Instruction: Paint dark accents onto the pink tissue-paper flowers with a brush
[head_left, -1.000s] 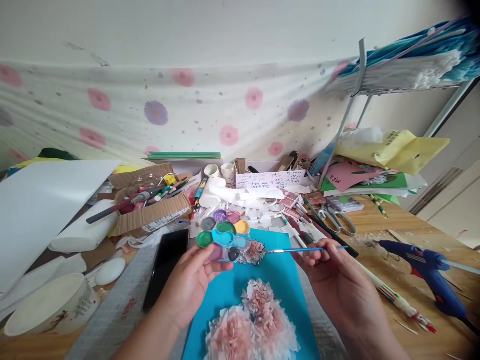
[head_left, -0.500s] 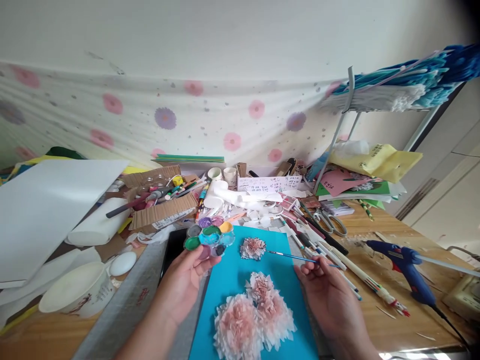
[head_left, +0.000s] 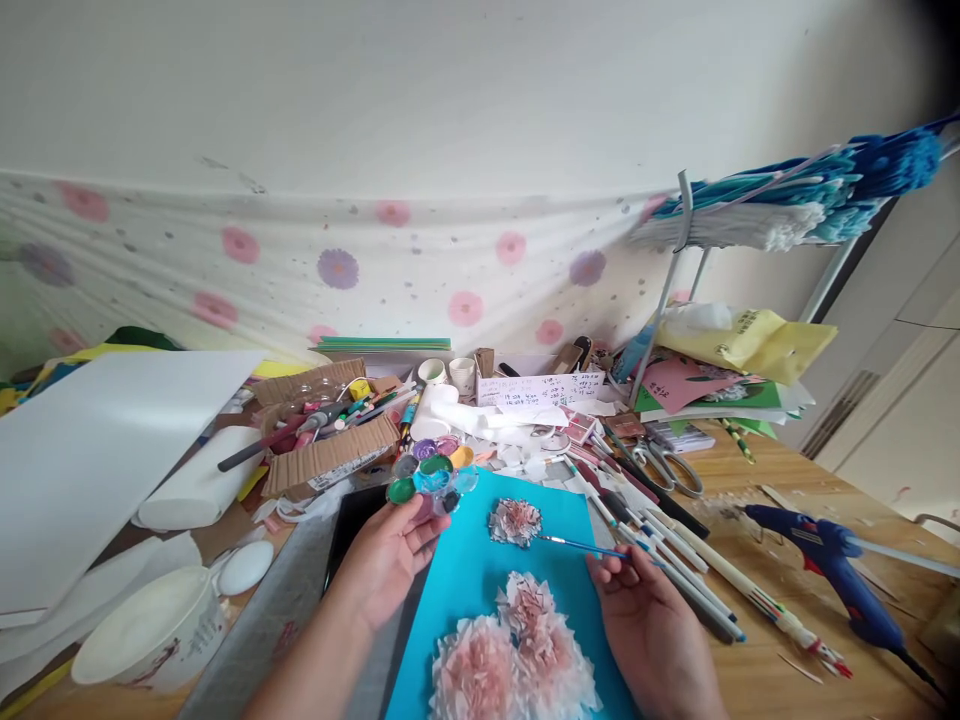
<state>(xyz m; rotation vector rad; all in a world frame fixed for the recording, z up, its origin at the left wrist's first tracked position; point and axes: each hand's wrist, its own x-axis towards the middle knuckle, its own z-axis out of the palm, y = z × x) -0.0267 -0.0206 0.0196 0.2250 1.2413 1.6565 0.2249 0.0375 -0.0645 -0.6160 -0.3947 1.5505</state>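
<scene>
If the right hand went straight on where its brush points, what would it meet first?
Probably the small dark-edged flower on the blue sheet: the brush in the right hand points at that flower's edge, though whether they touch is unclear.

Four paper flowers, one paintbrush, one palette

We're facing a softly lit pale wall, flower-printed cloth draped along its lower part; over to our right, a metal rack rises above the wooden tabletop.

Blue paintbrush in the right hand
</scene>
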